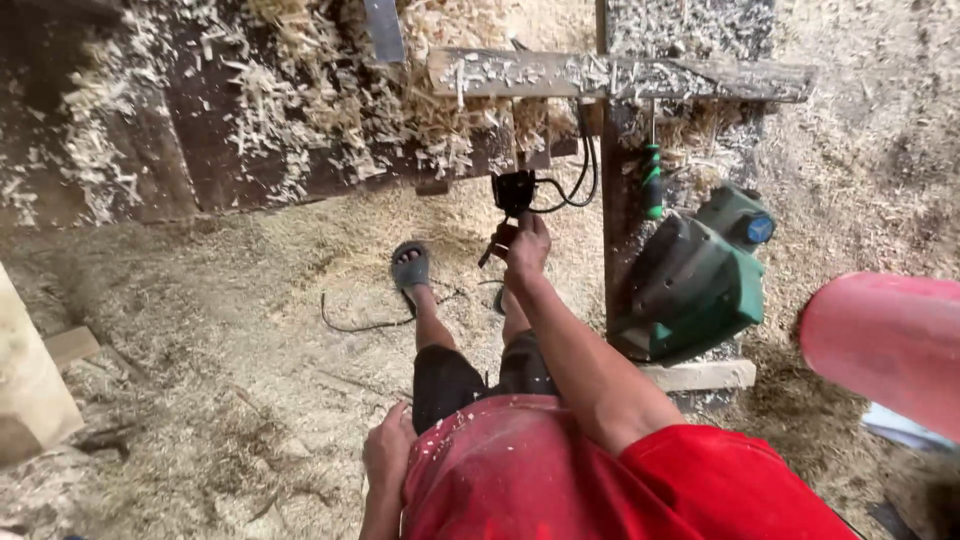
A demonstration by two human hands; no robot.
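Observation:
My right hand (526,246) reaches forward and down, fingers closed on a small dark plug or tool just under a black switch box (513,190) fixed to the wooden bench. Black cables (583,170) loop from the box to the right. My left hand (388,452) hangs by my hip with fingers loosely curled and nothing in it. My foot in a grey sandal (409,266) stands on the sawdust below the bench.
A green power tool (695,285) rests on a plank at the right. A green-handled screwdriver (652,180) hangs from the bench. Wood shavings cover the bench (250,120) and floor. A thin cable (360,322) lies on the floor. A pink object (885,340) is at the right edge.

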